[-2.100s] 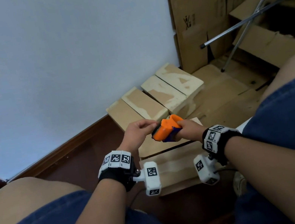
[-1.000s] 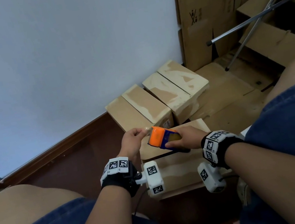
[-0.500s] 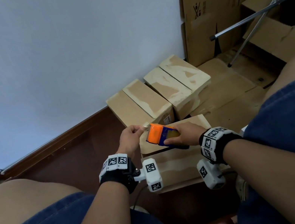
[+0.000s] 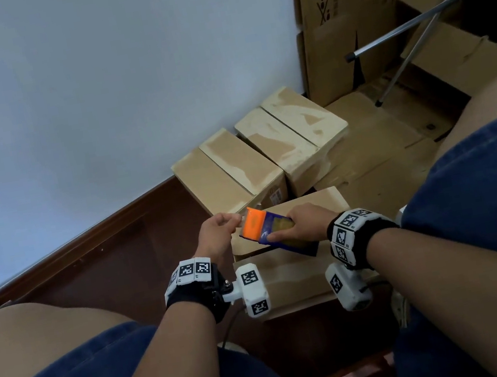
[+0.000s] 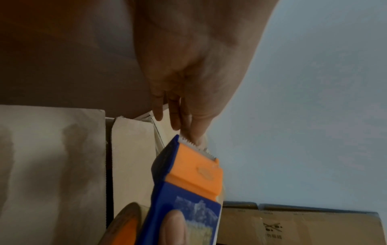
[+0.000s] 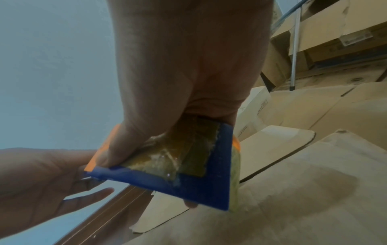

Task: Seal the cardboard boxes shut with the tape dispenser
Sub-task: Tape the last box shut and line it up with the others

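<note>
My right hand grips an orange and blue tape dispenser just above an open cardboard box between my knees. The orange blade end points left. My left hand pinches the clear tape end at the serrated blade. In the left wrist view the fingertips sit right at the teeth of the dispenser. The right wrist view shows my thumb across the tape roll inside the dispenser, with a raised box flap behind it. The tape itself is barely visible.
Several closed boxes stand in a row against the white wall. Flattened cardboard covers the floor to the right, with tall cartons and metal stand legs behind. My thighs flank the box on both sides.
The dispenser has turned from upright to lying with its blade end to the left. My left hand has drawn slightly left and now pinches at the blade.
</note>
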Action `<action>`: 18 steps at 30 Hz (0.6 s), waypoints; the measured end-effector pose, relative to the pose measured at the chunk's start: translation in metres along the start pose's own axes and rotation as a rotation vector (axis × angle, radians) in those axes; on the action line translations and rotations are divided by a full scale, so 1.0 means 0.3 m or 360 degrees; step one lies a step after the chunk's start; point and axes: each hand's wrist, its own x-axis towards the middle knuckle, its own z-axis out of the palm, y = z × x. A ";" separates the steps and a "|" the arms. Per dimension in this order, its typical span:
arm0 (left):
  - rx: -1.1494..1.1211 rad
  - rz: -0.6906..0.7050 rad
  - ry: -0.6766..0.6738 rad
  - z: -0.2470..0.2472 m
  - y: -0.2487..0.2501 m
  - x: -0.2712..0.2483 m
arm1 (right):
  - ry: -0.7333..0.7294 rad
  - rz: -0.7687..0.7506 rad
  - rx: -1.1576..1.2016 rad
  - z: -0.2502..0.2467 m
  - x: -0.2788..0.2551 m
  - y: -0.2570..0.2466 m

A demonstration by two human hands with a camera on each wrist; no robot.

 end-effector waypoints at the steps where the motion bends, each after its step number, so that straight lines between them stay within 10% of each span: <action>1: -0.0026 0.0003 0.0024 0.001 -0.003 -0.004 | 0.0000 -0.0012 -0.0014 0.000 0.001 -0.005; 9: -0.0178 0.0002 0.0445 -0.107 -0.050 0.018 | -0.0166 0.0046 -0.0269 0.003 0.013 0.028; 18: -0.0388 -0.0295 0.0404 -0.188 -0.158 0.028 | -0.0239 0.0062 -0.0339 0.029 0.073 0.012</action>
